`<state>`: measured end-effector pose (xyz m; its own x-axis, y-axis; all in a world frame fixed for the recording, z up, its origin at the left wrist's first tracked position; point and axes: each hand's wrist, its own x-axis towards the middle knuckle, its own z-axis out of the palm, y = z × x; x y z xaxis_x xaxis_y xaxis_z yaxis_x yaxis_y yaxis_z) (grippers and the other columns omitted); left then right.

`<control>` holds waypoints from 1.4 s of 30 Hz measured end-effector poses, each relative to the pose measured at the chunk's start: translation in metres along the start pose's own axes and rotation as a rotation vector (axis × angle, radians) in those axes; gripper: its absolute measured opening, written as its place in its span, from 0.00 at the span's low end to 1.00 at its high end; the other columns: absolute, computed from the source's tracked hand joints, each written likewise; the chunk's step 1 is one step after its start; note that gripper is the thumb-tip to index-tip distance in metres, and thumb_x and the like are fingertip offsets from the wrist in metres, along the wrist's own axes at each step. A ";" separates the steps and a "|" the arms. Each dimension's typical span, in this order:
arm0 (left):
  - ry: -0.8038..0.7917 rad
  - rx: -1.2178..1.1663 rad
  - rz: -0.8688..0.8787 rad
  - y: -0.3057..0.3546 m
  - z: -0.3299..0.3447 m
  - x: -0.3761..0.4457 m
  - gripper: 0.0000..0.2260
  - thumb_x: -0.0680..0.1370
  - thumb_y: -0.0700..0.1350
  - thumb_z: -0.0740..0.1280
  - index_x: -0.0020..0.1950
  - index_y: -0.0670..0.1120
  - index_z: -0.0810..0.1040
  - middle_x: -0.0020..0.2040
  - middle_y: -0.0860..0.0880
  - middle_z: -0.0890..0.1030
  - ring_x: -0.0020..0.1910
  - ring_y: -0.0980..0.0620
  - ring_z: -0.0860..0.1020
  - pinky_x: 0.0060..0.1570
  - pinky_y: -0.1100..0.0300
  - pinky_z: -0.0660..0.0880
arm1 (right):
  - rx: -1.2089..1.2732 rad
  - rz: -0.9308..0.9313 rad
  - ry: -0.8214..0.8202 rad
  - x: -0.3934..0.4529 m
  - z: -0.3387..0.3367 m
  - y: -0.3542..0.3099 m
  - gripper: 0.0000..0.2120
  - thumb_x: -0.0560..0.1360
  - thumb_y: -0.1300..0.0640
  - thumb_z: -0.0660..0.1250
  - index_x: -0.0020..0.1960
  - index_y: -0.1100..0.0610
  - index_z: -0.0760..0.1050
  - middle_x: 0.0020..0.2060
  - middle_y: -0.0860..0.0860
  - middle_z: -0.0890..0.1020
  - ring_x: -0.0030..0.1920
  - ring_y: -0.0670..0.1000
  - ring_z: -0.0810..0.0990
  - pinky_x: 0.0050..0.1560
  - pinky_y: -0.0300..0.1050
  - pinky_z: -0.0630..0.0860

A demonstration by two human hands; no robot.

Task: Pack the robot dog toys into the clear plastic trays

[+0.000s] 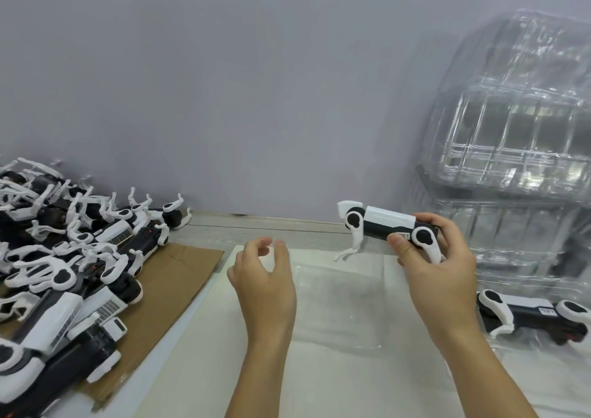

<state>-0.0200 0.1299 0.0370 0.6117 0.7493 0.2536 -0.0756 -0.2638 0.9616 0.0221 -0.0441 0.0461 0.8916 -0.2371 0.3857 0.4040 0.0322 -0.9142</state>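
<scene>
The right hand [438, 264] holds a robot dog toy [388, 225] up over the counter [335, 321], near the stack of clear plastic trays [518, 136]. The left hand [265, 277] holds nothing, its fingers loosely bent.

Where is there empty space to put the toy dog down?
The white sheet between the brown cardboard and the black-and-white robot dog lying at right looks bare, under both hands. It is crowded at left, where the pile of black-and-white robot dogs covers the cardboard, and at right by the stacked clear plastic trays.
</scene>
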 end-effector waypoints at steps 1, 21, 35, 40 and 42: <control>-0.004 0.086 0.054 -0.003 0.002 -0.001 0.05 0.80 0.48 0.65 0.55 0.51 0.76 0.52 0.55 0.75 0.56 0.54 0.68 0.44 0.68 0.63 | 0.011 0.016 0.015 0.000 0.000 0.001 0.14 0.72 0.60 0.76 0.52 0.46 0.77 0.47 0.46 0.83 0.47 0.47 0.82 0.53 0.51 0.81; -0.392 0.404 -0.299 0.001 -0.033 -0.003 0.12 0.73 0.46 0.71 0.51 0.48 0.71 0.48 0.51 0.76 0.43 0.53 0.76 0.37 0.59 0.70 | 0.066 0.194 0.046 0.003 -0.004 -0.003 0.11 0.73 0.54 0.74 0.54 0.49 0.78 0.46 0.46 0.83 0.47 0.47 0.82 0.51 0.49 0.79; -0.578 -0.033 -0.214 -0.013 -0.032 -0.026 0.40 0.67 0.44 0.75 0.76 0.57 0.63 0.74 0.57 0.67 0.74 0.56 0.65 0.73 0.52 0.65 | -0.235 0.184 -0.426 -0.001 0.002 -0.017 0.10 0.68 0.55 0.78 0.46 0.50 0.80 0.39 0.43 0.84 0.38 0.42 0.82 0.37 0.32 0.73; -0.557 -0.092 -0.177 -0.018 -0.029 -0.022 0.38 0.63 0.45 0.69 0.73 0.60 0.66 0.71 0.58 0.71 0.71 0.58 0.69 0.70 0.54 0.69 | -0.366 0.181 -0.446 -0.006 0.006 -0.015 0.08 0.68 0.51 0.78 0.44 0.47 0.79 0.38 0.38 0.83 0.37 0.37 0.80 0.33 0.27 0.69; -0.567 -0.094 -0.162 -0.019 -0.029 -0.021 0.35 0.63 0.42 0.67 0.69 0.61 0.71 0.68 0.59 0.75 0.68 0.61 0.71 0.63 0.61 0.72 | -0.428 0.163 -0.449 -0.006 0.007 -0.015 0.07 0.69 0.50 0.77 0.43 0.47 0.80 0.38 0.37 0.83 0.39 0.37 0.79 0.33 0.31 0.69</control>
<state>-0.0544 0.1370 0.0168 0.9443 0.3274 0.0326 0.0000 -0.0993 0.9951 0.0117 -0.0365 0.0586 0.9709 0.1712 0.1673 0.2216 -0.3787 -0.8986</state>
